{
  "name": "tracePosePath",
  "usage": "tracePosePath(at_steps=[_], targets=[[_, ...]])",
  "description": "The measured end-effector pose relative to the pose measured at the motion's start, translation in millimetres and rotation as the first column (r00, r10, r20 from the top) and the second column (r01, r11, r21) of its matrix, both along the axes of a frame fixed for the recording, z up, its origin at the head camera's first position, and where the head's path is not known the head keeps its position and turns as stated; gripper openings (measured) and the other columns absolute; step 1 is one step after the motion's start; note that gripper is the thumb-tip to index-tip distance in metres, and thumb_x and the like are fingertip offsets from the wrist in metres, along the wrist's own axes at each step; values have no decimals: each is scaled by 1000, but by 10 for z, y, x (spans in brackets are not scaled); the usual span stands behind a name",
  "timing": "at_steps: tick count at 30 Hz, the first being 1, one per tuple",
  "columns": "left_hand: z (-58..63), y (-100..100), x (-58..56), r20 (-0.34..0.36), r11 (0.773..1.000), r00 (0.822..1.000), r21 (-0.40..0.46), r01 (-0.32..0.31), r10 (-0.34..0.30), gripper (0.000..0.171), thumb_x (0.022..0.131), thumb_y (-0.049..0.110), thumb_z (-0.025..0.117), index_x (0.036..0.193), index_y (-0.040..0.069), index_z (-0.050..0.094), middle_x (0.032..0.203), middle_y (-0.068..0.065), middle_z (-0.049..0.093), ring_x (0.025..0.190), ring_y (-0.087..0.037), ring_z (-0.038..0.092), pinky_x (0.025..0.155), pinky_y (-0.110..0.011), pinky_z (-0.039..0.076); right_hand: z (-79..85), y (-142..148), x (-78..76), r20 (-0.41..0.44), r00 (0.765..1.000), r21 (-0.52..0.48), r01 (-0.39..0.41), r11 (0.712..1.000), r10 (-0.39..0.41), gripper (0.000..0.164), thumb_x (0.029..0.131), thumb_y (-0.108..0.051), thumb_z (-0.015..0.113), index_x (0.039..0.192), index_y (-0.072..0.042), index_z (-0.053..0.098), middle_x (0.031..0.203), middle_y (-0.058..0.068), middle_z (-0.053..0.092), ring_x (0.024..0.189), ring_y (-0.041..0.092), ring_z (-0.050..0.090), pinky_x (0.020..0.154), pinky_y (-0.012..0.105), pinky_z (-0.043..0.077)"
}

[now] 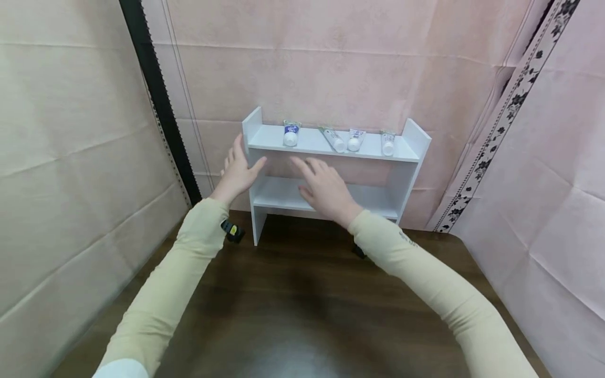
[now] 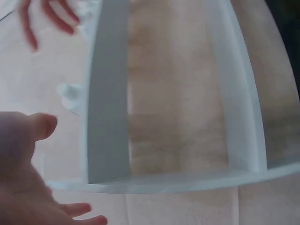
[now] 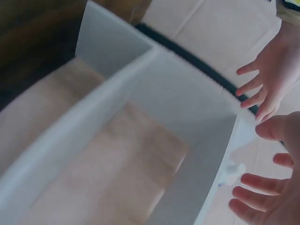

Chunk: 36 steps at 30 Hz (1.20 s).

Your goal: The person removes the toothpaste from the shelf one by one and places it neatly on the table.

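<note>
A white two-tier shelf (image 1: 312, 140) stands against the back cloth. Along its top board lie several tubes with white caps: a blue-and-white tube (image 1: 291, 132) at the left, a slanted tube (image 1: 333, 139) and a white tube (image 1: 356, 139) around the middle, and another white tube (image 1: 388, 143) at the right. My left hand (image 1: 238, 170) is at the shelf's left side panel, fingers spread and holding nothing. In front of the gap between the boards is my right hand (image 1: 326, 189), fingers extended, with nothing in it. Whether either hand touches the shelf I cannot tell.
The shelf stands at the far edge of a dark brown tabletop (image 1: 293, 304). Pale cloth walls enclose it: a left cloth (image 1: 75, 157), a pink back cloth (image 1: 340, 79) and a right cloth (image 1: 548, 210) with a floral border. A dark strip (image 1: 163, 105) runs down the left corner.
</note>
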State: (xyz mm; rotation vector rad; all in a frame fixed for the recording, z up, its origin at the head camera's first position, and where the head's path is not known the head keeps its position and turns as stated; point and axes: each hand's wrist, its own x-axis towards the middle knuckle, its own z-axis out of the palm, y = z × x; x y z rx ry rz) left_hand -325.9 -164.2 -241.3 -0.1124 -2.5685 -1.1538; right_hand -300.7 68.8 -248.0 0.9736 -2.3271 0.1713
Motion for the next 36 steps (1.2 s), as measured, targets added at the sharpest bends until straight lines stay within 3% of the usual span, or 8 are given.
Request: tracePosePath(at_steps=[4,11,16,19,25,29,34,36], targets=[[148,12,-205,-43,998,999,67,7,-4,86,97,42,49,154,28,-14,163,-16,2,148,-42,10,117,-61,10,208,-12,-152,-5,999,-6,43,999,-43,64,91,-16,63,149,-9,34,133,18,52,118,31,53,95,45,47],[331,-29,-461,-159,986,986,155,67,-42,74,96,25,52,155,16,8,162,-13,16,149,-29,19,121,-45,18,463,-136,-340,99,993,7,62,998,-62,64,91,-14,58,150,-9,32,136,21,49,119,33,52,102,44,43],[245,-115,-611,-211,954,976,278,108,-49,66,94,12,52,153,14,22,152,-19,33,136,-31,38,112,-45,34,565,-255,-448,137,988,27,72,997,-75,64,91,-15,56,150,-10,31,132,20,50,115,32,52,99,43,43],[142,-185,-660,-218,932,974,335,137,-64,64,94,9,53,151,21,27,143,-20,41,125,-31,46,102,-45,43,600,-287,-499,191,974,43,113,993,-119,65,92,-18,55,151,-14,29,132,18,49,114,30,52,98,42,44],[16,-265,-707,-218,923,967,327,203,-135,66,96,14,52,152,35,25,147,-16,38,131,-29,42,101,-50,43,600,-320,-577,315,926,94,188,978,-209,70,96,-27,53,156,-20,17,142,17,43,126,31,46,105,45,40],[102,-241,-620,-213,917,963,326,229,-165,66,96,10,50,152,34,25,149,-16,37,134,-30,38,105,-52,40,577,-353,-618,374,898,98,211,973,-232,71,98,-34,51,157,-24,12,149,18,39,134,34,40,111,49,32],[121,-240,-633,-187,913,966,334,232,-177,63,97,11,50,151,34,27,150,-19,36,137,-32,36,105,-56,39,498,-363,-642,336,918,4,220,975,-209,66,96,-36,55,153,-22,24,141,18,47,129,32,46,107,46,34],[58,-266,-715,-192,915,967,334,226,-168,62,97,13,50,150,37,27,150,-17,35,137,-32,37,104,-56,40,469,-381,-630,291,936,-29,217,976,-199,61,96,-36,55,149,-19,31,132,17,52,121,31,50,101,44,38]])
